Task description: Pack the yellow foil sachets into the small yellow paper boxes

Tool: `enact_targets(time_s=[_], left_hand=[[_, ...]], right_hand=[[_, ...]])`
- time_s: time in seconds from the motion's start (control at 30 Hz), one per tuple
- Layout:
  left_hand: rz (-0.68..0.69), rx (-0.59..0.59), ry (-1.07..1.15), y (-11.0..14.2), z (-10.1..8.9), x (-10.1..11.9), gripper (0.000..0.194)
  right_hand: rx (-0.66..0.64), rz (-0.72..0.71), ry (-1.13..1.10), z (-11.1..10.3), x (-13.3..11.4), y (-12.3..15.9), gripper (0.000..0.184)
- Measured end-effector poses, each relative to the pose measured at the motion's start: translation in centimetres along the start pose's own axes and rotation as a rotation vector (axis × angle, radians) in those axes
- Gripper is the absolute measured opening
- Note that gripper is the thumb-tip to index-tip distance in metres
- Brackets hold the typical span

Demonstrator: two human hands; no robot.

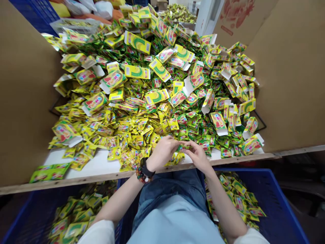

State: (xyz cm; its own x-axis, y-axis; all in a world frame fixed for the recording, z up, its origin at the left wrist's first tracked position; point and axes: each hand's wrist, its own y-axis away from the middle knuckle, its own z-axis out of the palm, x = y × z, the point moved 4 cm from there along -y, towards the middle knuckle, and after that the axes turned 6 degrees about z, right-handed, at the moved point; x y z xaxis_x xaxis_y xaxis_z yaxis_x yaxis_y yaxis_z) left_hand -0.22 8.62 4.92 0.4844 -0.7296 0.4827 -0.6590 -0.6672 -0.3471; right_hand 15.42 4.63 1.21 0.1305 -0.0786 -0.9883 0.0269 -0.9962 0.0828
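Hands: left hand (165,150) and right hand (198,156) nearly meet at the fingertips; what they grasp, I cannot tell.
Green packet (180,148): between them, near both, long axis unclear.
Counter (101,163): yellow packets (137,140) heaped beyond.

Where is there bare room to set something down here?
The widest bare tabletop is front left, between the green strip and the yellow packets near the left hand. A small patch lies right of the right hand, between green packets. The blue crate at right shows room beside its packets. Behind both hands, packets and boxes crowd together.
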Motion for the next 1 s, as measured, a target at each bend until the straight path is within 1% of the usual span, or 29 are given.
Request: enact_targets(time_s=[0.03, 0.1, 0.13, 0.17, 0.23, 0.27, 0.3, 0.33, 0.37, 0.4, 0.43, 0.47, 0.5, 0.53, 0.57, 0.6, 0.63, 0.7, 0.73, 0.8, 0.87, 0.93, 1.0], left_hand=[[0.001, 0.008, 0.046, 0.3, 0.0, 0.3, 0.026], [-0.019, 0.017, 0.129, 0.8, 0.2, 0.6, 0.026], [-0.030, 0.018, 0.177, 0.8, 0.2, 0.6, 0.026], [-0.032, 0.000, 0.222, 0.5, 0.2, 0.6, 0.026], [-0.029, -0.070, 0.260, -0.7, -0.2, 0.0, 0.027], [-0.044, -0.083, 0.219, -1.8, -0.7, -0.7, 0.028], [-0.073, -0.068, 0.148, -3.1, -1.5, -1.7, 0.029], [-0.121, -0.004, 0.046, -4.6, -2.6, -3.2, 0.028], [-0.212, 0.117, -0.115, -6.2, -4.1, -5.0, 0.027], [-0.271, 0.196, -0.183, -7.8, -5.4, -6.8, 0.026], [-0.317, 0.240, -0.235, -9.3, -6.5, -8.6, 0.026], [-0.392, 0.239, -0.351, -10.5, -7.4, -10.4, 0.030], [-0.468, 0.196, -0.443, -11.6, -8.1, -12.1, 0.037], [-0.510, 0.131, -0.504, -12.3, -8.5, -13.5, 0.040], [-0.530, 0.076, -0.556, -12.8, -8.7, -14.4, 0.039], [-0.521, 0.038, -0.582, -12.9, -8.9, -14.8, 0.034], [-0.487, 0.022, -0.592, -12.8, -8.9, -14.8, 0.028], [-0.385, 0.050, -0.578, -11.6, -8.8, -13.4, 0.023], [-0.332, 0.078, -0.556, -10.6, -8.6, -12.2, 0.025], [-0.231, 0.141, -0.496, -8.1, -7.7, -9.0, 0.033], [-0.134, 0.182, -0.438, -5.2, -6.2, -5.5, 0.042], [-0.074, 0.131, -0.388, -2.5, -4.2, -2.3, 0.056], [-0.050, 0.068, -0.318, -0.2, -2.1, 0.2, 0.059]], right_hand=[[0.010, 0.027, -0.062, 0.3, 0.0, -0.1, 0.015], [0.051, 0.073, -0.182, 0.7, 0.2, -0.1, 0.030], [0.065, 0.086, -0.225, 0.8, 0.4, 0.0, 0.037], [0.071, 0.096, -0.254, 0.7, 0.6, 0.1, 0.039], [0.106, 0.110, -0.259, 0.1, 1.1, 0.5, 0.031], [0.146, 0.112, -0.244, -0.4, 1.3, 0.7, 0.028], [0.196, 0.112, -0.227, -1.1, 1.5, 1.0, 0.026], [0.244, 0.113, -0.211, -1.7, 1.7, 1.4, 0.025], [0.280, 0.116, -0.195, -2.3, 1.8, 1.7, 0.026], [0.304, 0.120, -0.180, -2.7, 1.8, 2.1, 0.026], [0.315, 0.123, -0.166, -3.1, 1.7, 2.5, 0.025], [0.318, 0.126, -0.155, -3.3, 1.6, 2.8, 0.024], [0.321, 0.125, -0.145, -3.5, 1.4, 3.2, 0.023], [0.327, 0.121, -0.134, -3.7, 1.2, 3.5, 0.023], [0.333, 0.114, -0.125, -3.9, 1.1, 3.8, 0.022], [0.343, 0.108, -0.120, -4.1, 0.9, 4.0, 0.022], [0.356, 0.103, -0.115, -4.3, 0.9, 4.2, 0.022], [0.398, 0.098, -0.114, -4.8, 0.8, 4.4, 0.022], [0.428, 0.093, -0.120, -5.1, 0.7, 4.4, 0.023], [0.489, 0.065, -0.149, -5.5, 0.1, 4.5, 0.023], [0.540, 0.005, -0.217, -5.6, -0.9, 4.4, 0.023], [0.553, -0.070, -0.290, -5.3, -2.3, 4.2, 0.021], [0.512, -0.128, -0.293, -4.9, -3.9, 3.9, 0.018]])
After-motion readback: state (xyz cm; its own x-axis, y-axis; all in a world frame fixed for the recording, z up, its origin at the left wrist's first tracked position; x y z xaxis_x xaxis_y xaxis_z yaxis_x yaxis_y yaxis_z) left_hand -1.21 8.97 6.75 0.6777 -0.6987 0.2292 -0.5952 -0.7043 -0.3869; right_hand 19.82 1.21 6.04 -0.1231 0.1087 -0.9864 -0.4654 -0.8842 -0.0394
